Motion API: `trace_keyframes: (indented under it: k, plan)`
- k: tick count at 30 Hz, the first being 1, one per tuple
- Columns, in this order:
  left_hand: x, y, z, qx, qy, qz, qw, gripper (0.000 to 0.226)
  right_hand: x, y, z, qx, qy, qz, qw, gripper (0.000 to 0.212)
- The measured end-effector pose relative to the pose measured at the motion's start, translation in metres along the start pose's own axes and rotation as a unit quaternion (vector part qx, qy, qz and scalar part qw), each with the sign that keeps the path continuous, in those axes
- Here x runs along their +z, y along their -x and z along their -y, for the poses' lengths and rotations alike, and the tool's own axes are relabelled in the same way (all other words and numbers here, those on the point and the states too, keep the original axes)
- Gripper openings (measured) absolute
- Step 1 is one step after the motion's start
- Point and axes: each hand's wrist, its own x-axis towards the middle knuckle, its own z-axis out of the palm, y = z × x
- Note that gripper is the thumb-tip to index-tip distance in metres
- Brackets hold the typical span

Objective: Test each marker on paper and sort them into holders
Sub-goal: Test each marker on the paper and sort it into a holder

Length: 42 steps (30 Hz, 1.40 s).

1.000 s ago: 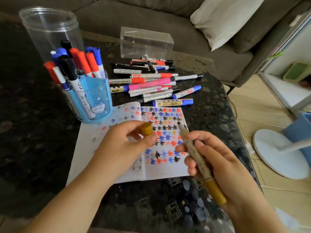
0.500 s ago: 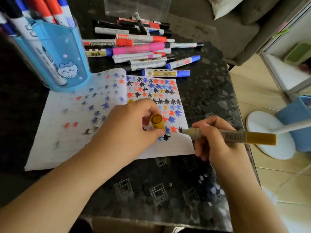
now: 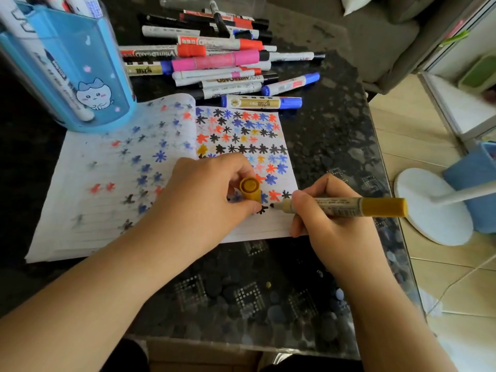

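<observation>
My right hand [image 3: 332,226] grips an uncapped gold-yellow marker [image 3: 346,207], lying nearly level with its dark tip touching the notebook paper [image 3: 88,210] at the lower right of the page. My left hand [image 3: 204,200] rests on the paper and pinches the marker's yellow cap [image 3: 250,188]. The right page is covered with coloured star marks in black, blue, red and orange. A blue holder [image 3: 88,76] with a cat picture stands at the upper left, with several markers in it. A pile of capped markers [image 3: 220,63] lies behind the notebook.
A clear plastic box [image 3: 214,1] sits at the top edge behind the pile. The dark stone table [image 3: 335,130] ends at the right, with tiled floor, a white fan base [image 3: 432,208] and a blue bin [image 3: 477,183] beyond. A grey sofa [image 3: 375,36] stands behind.
The view dropped closer to the notebook. My right hand swung the marker from upright to level and brought its tip down onto the paper. My left hand kept the cap.
</observation>
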Motion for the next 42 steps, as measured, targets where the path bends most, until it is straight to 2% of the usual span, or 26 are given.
trace_keyframes:
  k: [6,12,17,24,28,30,32,34,36,39,42]
  plan:
    - [0.0,0.0,0.001,-0.015,0.0,0.01,1.0,0.025,-0.002,0.0,-0.001,0.009,-0.015,-0.023,1.0,0.023]
    - [0.0,0.0,0.001,-0.016,-0.002,0.009,1.0,0.024,-0.002,0.003,0.003,0.008,-0.011,0.021,1.0,0.022]
    - [0.001,0.0,0.003,-0.014,0.01,0.006,1.0,0.023,-0.002,0.001,0.001,0.004,-0.007,0.004,1.0,0.021]
    - [0.001,0.0,0.004,-0.009,0.016,0.001,1.0,0.023,-0.002,0.002,0.001,-0.001,-0.009,0.02,1.0,0.021]
    - [0.002,0.001,0.004,-0.008,0.016,0.0,1.0,0.022,-0.003,0.0,-0.004,-0.009,0.014,-0.023,1.0,0.022]
    - [0.002,0.0,0.005,-0.011,0.036,-0.005,0.999,0.025,-0.004,0.0,-0.005,-0.002,-0.02,-0.041,0.999,0.024]
    - [-0.001,-0.001,0.006,-0.027,0.105,-0.012,0.994,0.03,-0.006,0.0,-0.001,-0.004,-0.115,-0.05,0.992,0.021]
    - [-0.007,-0.003,0.005,-0.046,0.217,-0.024,0.975,0.028,-0.008,0.001,0.006,-0.025,-0.234,-0.026,0.972,0.018]
    - [-0.011,-0.005,0.004,-0.085,0.333,-0.046,0.938,0.027,-0.008,0.002,0.012,-0.054,-0.31,0.015,0.949,0.027]
    - [-0.012,-0.006,0.005,-0.18,0.48,-0.058,0.857,0.033,0.0,0.004,0.02,-0.071,-0.346,0.02,0.935,0.036]
    - [-0.014,-0.007,0.001,-0.221,0.548,-0.043,0.805,0.031,0.005,0.006,0.026,-0.073,-0.339,-0.005,0.938,0.015]
